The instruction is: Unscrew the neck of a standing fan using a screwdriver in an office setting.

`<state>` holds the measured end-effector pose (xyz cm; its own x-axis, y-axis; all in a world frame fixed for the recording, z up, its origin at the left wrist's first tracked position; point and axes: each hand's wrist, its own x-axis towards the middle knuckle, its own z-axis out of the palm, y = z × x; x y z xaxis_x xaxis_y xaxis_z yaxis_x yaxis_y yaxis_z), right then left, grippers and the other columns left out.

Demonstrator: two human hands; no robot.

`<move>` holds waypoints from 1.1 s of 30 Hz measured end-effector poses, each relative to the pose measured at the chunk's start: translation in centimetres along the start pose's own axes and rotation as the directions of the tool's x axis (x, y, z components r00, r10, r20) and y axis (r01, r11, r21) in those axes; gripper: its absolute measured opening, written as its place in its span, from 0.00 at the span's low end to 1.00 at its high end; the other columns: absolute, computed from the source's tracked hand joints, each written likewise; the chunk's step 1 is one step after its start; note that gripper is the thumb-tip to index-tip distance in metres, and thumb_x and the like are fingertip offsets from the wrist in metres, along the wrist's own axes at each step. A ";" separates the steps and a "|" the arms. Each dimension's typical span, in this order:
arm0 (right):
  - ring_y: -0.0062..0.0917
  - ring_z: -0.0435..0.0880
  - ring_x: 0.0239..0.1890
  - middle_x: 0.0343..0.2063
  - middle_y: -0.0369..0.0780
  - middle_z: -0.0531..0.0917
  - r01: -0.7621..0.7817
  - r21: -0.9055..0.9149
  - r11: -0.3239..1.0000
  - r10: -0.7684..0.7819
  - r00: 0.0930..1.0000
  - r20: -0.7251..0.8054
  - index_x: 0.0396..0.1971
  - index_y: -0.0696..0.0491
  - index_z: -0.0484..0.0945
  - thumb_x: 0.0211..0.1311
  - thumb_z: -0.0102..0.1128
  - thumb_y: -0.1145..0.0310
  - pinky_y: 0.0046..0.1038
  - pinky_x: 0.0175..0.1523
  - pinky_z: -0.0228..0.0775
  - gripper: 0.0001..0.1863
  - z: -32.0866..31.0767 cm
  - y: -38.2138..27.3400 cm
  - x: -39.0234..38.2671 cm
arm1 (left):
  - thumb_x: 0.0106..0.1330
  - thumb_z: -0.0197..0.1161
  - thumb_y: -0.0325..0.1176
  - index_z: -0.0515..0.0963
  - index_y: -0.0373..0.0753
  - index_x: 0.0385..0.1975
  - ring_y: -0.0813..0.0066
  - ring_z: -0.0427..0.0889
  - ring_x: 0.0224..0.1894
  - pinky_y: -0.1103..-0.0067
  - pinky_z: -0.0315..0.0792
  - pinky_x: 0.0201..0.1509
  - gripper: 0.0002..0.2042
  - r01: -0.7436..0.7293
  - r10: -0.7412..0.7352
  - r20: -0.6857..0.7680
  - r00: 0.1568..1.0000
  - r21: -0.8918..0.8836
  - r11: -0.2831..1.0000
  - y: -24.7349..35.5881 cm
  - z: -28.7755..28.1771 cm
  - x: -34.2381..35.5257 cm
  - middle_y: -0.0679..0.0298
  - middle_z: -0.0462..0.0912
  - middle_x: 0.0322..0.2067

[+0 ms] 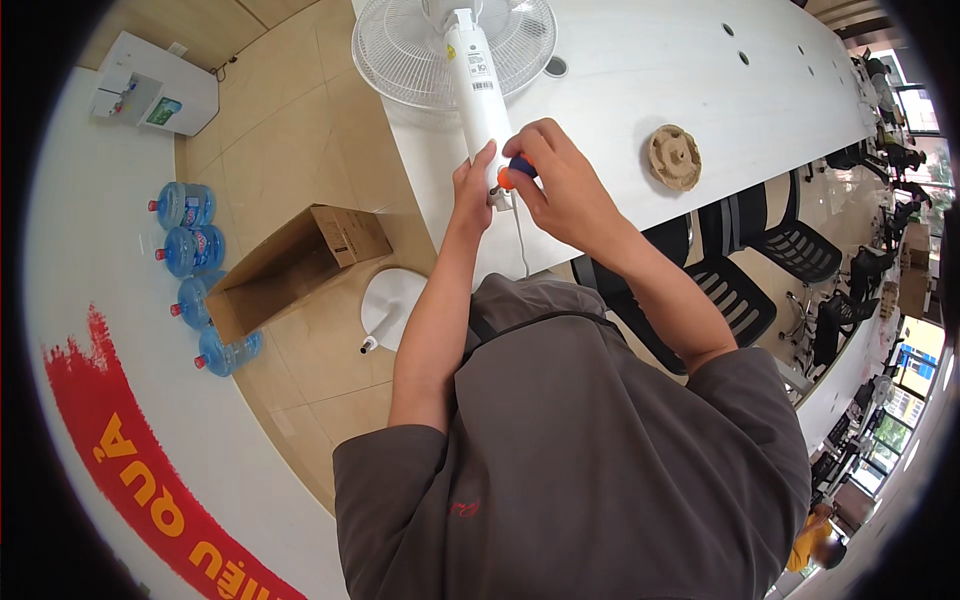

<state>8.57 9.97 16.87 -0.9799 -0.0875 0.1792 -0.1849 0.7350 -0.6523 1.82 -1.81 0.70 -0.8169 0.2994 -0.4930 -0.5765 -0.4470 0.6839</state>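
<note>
A white fan [475, 90] with a round wire guard [395, 50] lies on the white table [610, 110], its post pointing toward me. My left hand [474, 190] grips the lower end of the post. My right hand [558, 185] holds an orange-and-blue screwdriver [518, 172] against the post, just beside my left fingers; its tip is too small to make out. A white cord [520, 235] hangs from the post's end toward my body.
A round moulded cardboard piece [672, 157] rests on the table, right. Black chairs [785, 240] line its near edge. On the floor are a white fan base [385, 300], an open cardboard box [345, 237] and several water jugs [185, 250]. A person [810, 540] is far right.
</note>
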 end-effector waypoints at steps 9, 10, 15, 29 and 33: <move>0.36 0.79 0.43 0.53 0.48 0.67 -0.165 0.074 0.983 0.163 0.986 0.033 0.54 0.57 0.69 0.60 0.64 0.76 0.33 0.50 0.73 0.22 -0.4 -0.7 0.1 | 0.66 0.64 0.43 0.75 0.31 0.48 0.76 0.82 0.34 0.79 0.76 0.33 0.21 0.041 -0.041 -0.002 0.999 0.009 0.999 0.1 0.0 0.0 0.61 0.81 0.38; 0.36 0.79 0.43 0.54 0.49 0.66 -0.157 0.082 0.984 0.149 0.985 0.092 0.55 0.57 0.68 0.60 0.64 0.76 0.33 0.50 0.74 0.24 -0.3 -0.4 0.1 | 0.66 0.63 0.43 0.75 0.31 0.48 0.76 0.82 0.34 0.79 0.76 0.33 0.21 0.036 -0.036 0.003 0.999 0.012 0.999 0.1 0.0 0.0 0.61 0.81 0.39; 0.43 0.80 0.42 0.48 0.51 0.70 0.044 0.120 0.992 -0.033 0.995 -0.097 0.53 0.59 0.70 0.56 0.66 0.76 0.36 0.47 0.75 0.24 -0.3 -1.0 0.1 | 0.68 0.59 0.47 0.75 0.34 0.49 0.75 0.80 0.38 0.79 0.72 0.38 0.21 0.042 -0.048 0.073 0.996 0.079 0.996 0.5 0.1 -0.3 0.60 0.80 0.40; 0.34 0.77 0.43 0.42 0.42 0.75 0.081 0.149 0.985 -0.088 0.996 0.036 0.44 0.58 0.74 0.50 0.58 0.85 0.32 0.47 0.71 0.19 -1.6 -0.9 0.1 | 0.64 0.66 0.43 0.75 0.33 0.41 0.77 0.79 0.35 0.78 0.75 0.35 0.18 0.001 -0.001 0.010 1.000 0.003 1.000 -0.9 -0.9 0.8 0.63 0.79 0.35; 0.33 0.77 0.41 0.42 0.43 0.75 0.111 0.154 0.982 -0.113 0.994 0.004 0.45 0.58 0.74 0.50 0.58 0.85 0.32 0.46 0.72 0.19 -2.2 -1.3 0.2 | 0.70 0.53 0.41 0.76 0.34 0.49 0.72 0.81 0.44 0.76 0.76 0.47 0.17 0.029 -0.032 0.022 0.999 0.106 0.994 -0.9 -1.1 0.7 0.60 0.81 0.42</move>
<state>8.80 10.49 19.40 -0.9530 -0.1726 0.2491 -0.3021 0.6087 -0.7337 1.75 -2.08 -0.86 -0.7985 0.3317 -0.5024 -0.5984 -0.3459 0.7227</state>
